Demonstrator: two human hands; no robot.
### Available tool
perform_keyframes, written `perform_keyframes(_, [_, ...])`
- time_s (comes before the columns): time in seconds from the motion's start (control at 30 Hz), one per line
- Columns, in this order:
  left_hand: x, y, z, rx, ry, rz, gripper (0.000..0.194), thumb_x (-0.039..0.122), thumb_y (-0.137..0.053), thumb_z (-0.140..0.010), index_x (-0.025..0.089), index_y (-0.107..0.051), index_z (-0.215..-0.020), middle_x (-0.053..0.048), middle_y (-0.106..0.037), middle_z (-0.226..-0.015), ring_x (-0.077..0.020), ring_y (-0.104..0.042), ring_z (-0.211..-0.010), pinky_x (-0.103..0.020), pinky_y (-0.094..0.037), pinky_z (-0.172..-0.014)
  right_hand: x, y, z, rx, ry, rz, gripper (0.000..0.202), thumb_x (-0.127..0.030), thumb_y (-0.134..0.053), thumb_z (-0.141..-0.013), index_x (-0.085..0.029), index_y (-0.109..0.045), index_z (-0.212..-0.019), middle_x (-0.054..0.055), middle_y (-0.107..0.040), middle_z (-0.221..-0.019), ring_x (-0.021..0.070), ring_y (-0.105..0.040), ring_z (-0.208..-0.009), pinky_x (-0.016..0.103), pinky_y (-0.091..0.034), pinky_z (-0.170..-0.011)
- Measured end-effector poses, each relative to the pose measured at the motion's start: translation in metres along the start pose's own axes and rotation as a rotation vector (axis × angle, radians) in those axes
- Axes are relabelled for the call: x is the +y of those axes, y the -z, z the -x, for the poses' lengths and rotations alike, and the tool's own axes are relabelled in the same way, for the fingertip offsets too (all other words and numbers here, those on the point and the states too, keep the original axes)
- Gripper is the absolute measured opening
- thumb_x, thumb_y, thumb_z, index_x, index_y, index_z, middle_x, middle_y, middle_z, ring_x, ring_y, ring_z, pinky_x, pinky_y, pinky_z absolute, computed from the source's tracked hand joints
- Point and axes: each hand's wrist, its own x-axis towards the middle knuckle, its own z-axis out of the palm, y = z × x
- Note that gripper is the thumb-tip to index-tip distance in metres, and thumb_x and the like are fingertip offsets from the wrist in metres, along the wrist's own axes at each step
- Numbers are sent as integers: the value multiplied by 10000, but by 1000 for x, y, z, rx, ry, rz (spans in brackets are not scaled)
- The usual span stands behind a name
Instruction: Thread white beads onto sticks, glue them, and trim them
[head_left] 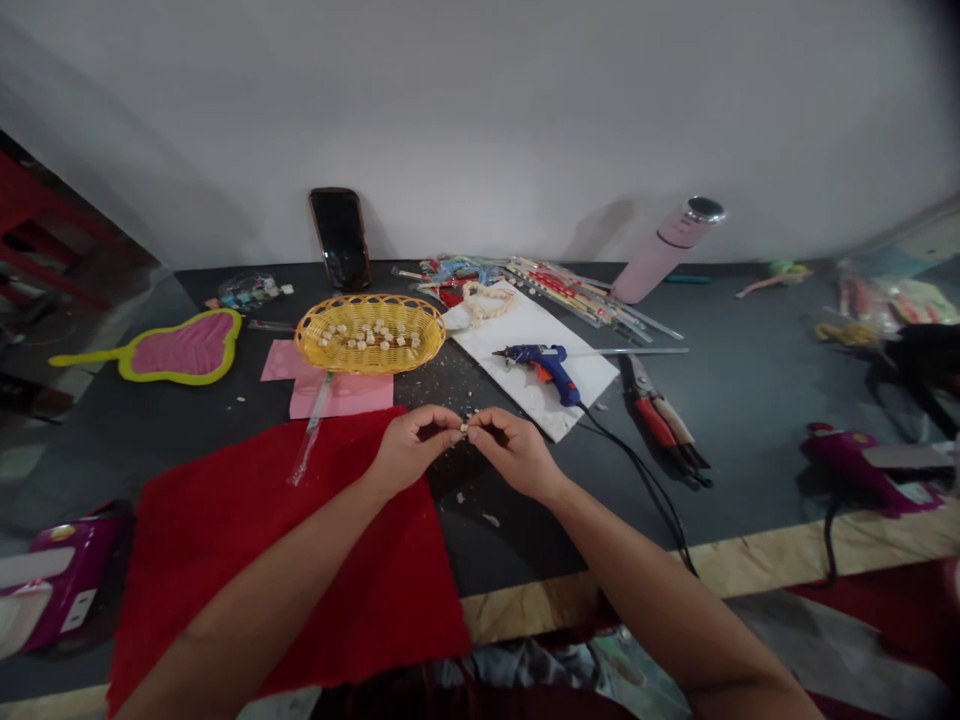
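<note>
In front of me, both hands meet above the dark table. My left hand (416, 445) and my right hand (514, 450) each pinch a tiny cream-coloured piece (464, 429) between thumb and forefinger. It resembles the small pale pieces in the yellow woven basket (375, 367), just beyond my left hand. Past my right hand, a blue hot glue gun (551, 372) with a clear glue stick in its back lies on a white board (540, 325). A pale heart-shaped ring (487, 302) rests at the board's far end. Red cloth (195, 510) lies under my left forearm.
Pliers with red handles (660, 425) and the glue gun's black cord (645, 465) are on the right. A phone (341, 240) and a pink bottle (664, 250) stand by the wall, with bagged sticks (570, 290) between. A yellow-rimmed paddle shape (184, 347) lies left.
</note>
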Motion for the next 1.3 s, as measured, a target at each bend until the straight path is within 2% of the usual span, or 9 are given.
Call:
perform_keyframes(0.37, [2, 1, 1, -1, -27, -20, 160, 315, -649, -743, 176, -659, -823, -30, -684, -798, -152, -621, -744, -277, -500, -710, -1, 0, 0, -20, -17, -35, 173, -320, -509, -873, -185, -616, -854, -5, -582, -715, 106, -495, -622, 218, -396, -569])
perform_keyframes(1.3, [1, 0, 1, 20, -32, -36, 136, 287, -660, -736, 177, -662, -816, -17, -687, -781, -142, -627, -731, -256, -503, -695, -1, 0, -1, -33, 3, -20, 168, -315, -508, -873, -184, -612, -866, 2, -594, -750, 109, -508, -649, 223, -399, -605])
